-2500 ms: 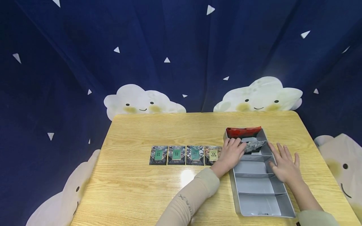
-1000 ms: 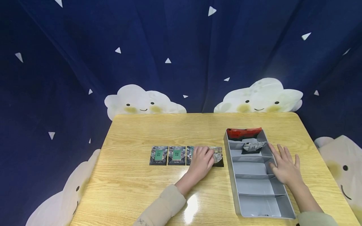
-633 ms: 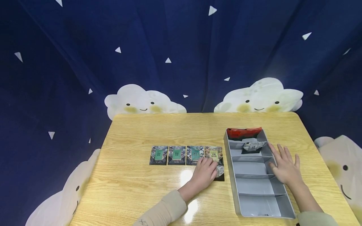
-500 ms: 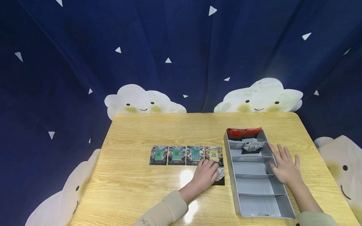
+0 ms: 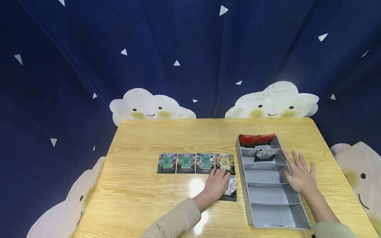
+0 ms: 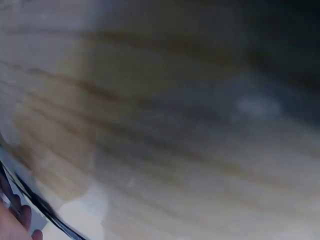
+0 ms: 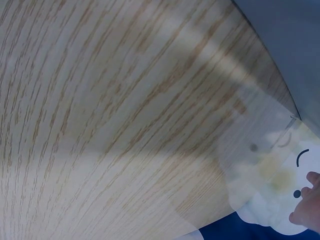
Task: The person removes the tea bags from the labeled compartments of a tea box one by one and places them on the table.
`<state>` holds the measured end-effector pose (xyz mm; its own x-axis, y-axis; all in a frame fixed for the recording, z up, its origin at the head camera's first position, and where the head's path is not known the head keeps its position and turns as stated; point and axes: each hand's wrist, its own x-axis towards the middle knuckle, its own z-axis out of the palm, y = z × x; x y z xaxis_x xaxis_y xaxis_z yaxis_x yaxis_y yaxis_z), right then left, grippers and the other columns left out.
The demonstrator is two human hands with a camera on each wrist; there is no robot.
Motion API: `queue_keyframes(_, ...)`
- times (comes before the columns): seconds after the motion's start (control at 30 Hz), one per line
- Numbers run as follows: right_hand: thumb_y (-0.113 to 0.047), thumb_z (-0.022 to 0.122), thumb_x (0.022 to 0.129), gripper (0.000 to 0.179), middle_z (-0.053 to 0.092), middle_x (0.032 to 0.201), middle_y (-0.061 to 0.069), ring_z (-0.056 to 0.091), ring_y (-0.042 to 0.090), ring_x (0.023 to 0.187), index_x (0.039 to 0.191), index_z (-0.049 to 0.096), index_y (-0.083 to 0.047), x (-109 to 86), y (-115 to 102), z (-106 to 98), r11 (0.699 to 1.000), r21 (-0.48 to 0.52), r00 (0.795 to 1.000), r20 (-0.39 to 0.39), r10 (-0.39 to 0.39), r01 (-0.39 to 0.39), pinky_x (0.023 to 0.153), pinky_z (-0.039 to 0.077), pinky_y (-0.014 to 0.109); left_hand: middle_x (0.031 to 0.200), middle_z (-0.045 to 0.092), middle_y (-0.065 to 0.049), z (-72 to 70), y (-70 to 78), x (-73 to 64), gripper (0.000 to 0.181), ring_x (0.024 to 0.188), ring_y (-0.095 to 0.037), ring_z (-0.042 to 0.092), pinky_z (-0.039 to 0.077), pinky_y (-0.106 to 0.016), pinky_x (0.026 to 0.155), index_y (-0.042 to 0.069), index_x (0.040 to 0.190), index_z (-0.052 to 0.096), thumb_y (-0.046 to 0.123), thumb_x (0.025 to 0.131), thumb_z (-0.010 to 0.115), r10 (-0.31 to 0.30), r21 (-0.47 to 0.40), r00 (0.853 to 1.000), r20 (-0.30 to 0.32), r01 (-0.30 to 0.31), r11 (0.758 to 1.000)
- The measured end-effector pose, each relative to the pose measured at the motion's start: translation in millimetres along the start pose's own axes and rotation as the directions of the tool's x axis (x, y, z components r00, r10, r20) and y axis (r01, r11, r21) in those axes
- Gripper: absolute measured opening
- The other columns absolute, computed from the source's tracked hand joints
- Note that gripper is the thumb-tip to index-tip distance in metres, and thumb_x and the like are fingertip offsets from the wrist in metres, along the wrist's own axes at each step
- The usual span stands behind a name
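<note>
I'm looking in on a curtained-off indoor corner, decorated like a child's room; whether it belongs to a home, a nursery or a studio, I can't tell from my feed. Behind the table (image 5: 134,198) hangs a dark blue curtain (image 5: 166,29) with soft folds, which also shows past the table's left and right sides. White triangles (image 5: 177,63) dot it, and smiling white clouds (image 5: 148,104) with yellow cheeks peep over the table's far edge and along its sides. The grey compartmented tray (image 5: 269,216) and printed packets (image 5: 186,163) on the pale wood-grain tabletop suggest a small tabletop work spot.
</note>
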<state>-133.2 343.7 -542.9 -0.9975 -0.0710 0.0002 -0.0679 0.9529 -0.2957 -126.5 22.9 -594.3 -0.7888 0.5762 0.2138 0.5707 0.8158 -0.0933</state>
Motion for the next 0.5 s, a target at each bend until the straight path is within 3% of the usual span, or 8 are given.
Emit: queue_keyframes(0.5,-0.019,0.049,0.086,0.079,0.013,0.145,0.026,-0.003,0.043,0.135,0.147,0.0,-0.029,0.3,-0.2,0.1,1.0,0.004,1.0,-0.008,0.001,-0.001,0.098,-0.012,0.065,0.098,0.046,0.007,8.0,7.2,3.9,0.017,0.092,-0.012,0.044,0.033,-0.034,0.094,0.025,0.101,0.048,0.039,0.091,0.049,-0.036,0.115,0.998,0.056,0.029,0.993)
